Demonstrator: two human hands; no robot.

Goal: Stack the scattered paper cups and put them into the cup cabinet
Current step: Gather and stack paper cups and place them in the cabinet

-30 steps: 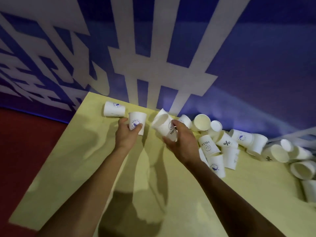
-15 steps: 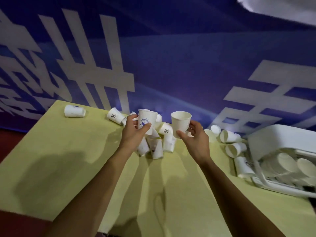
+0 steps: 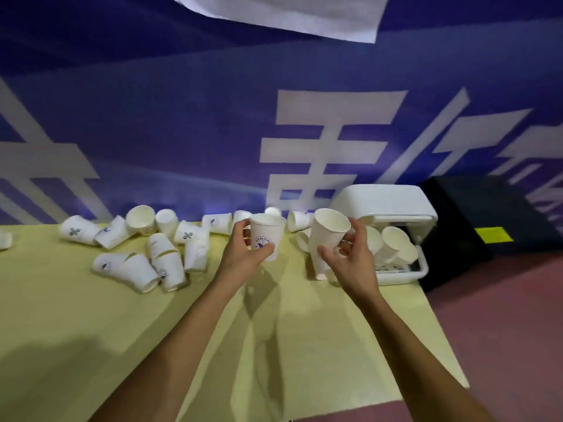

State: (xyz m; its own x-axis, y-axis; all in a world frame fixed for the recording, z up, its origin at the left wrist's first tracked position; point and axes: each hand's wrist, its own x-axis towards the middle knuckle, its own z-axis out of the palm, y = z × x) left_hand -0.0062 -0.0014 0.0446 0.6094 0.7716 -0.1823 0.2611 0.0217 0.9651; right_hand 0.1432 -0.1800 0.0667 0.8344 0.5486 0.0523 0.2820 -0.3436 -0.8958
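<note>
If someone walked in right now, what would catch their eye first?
Two hands mid-frame, each holding a white paper cup: the left hand grips a printed cup, the right hand a plain cup. Left of them, scattered cups litter the yellow table; right, a white cup cabinet holds more.

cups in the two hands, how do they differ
The left-hand cup stands upright; the right-hand cup tilts. The left-hand cup shows a purple logo; the right-hand cup's visible side is plain. The right-hand cup looks longer than the left-hand cup, perhaps a stack. Both are white paper.
</note>
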